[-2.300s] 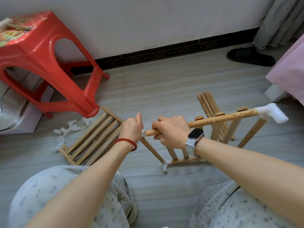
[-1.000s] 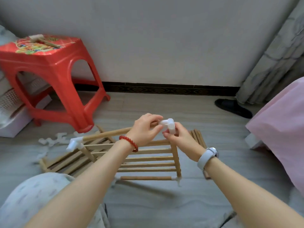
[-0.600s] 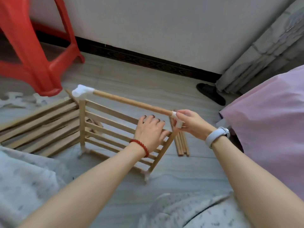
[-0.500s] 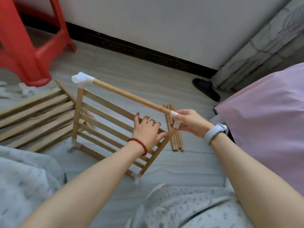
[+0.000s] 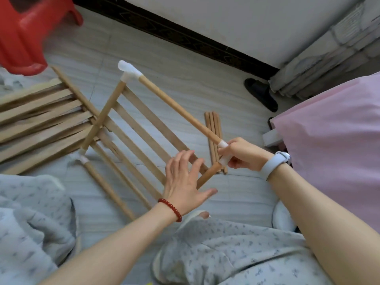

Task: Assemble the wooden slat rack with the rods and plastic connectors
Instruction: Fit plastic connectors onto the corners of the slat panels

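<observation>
A wooden slat shelf panel (image 5: 141, 130) stands tilted on the floor, framed by round rods. A top rod (image 5: 176, 108) runs from a white corner connector (image 5: 128, 72) at the upper left down to a second white connector (image 5: 223, 153) at the near right corner. My right hand (image 5: 242, 155) pinches that near connector where the top rod meets a side rod (image 5: 207, 174). My left hand (image 5: 186, 182) hovers open, fingers spread, just in front of the slats, holding nothing. A third white connector (image 5: 81, 158) sits at the panel's lower left corner.
A second slat panel (image 5: 39, 122) lies flat on the floor at the left. Three loose rods (image 5: 213, 138) lie behind my right hand. A red plastic stool (image 5: 26, 31) stands at the upper left, a black slipper (image 5: 261, 94) and a pink cover (image 5: 333, 140) at the right.
My left hand has lifted off the slats and spread open. The panel has tilted and swung nearer as the view dropped; my right hand keeps its hold on the corner connector.
</observation>
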